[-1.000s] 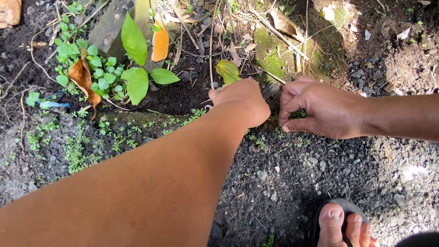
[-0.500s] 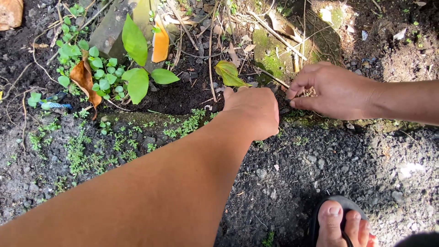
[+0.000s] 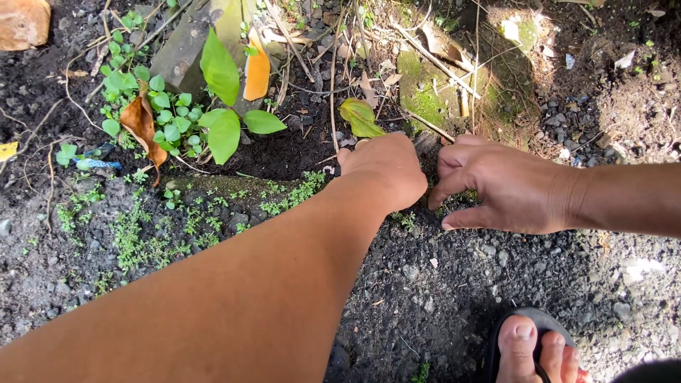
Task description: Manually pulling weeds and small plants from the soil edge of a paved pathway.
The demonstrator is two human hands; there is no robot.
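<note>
Left hand curled, grip hidden; right hand pinching small weeds.

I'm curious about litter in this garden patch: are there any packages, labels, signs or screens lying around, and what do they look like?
No signs or screens.
Blue wrapper scrap: on the soil at left, thin, crumpled, blue and white.
Yellow scrap: at the left edge, small and flat; may be a leaf.
Orange piece: top centre beside a stone, elongated; unclear whether label or leaf.

The left hand hides its own fingertips, so what they touch cannot be seen. The foot in a sandal is cut off by the bottom edge.
</note>
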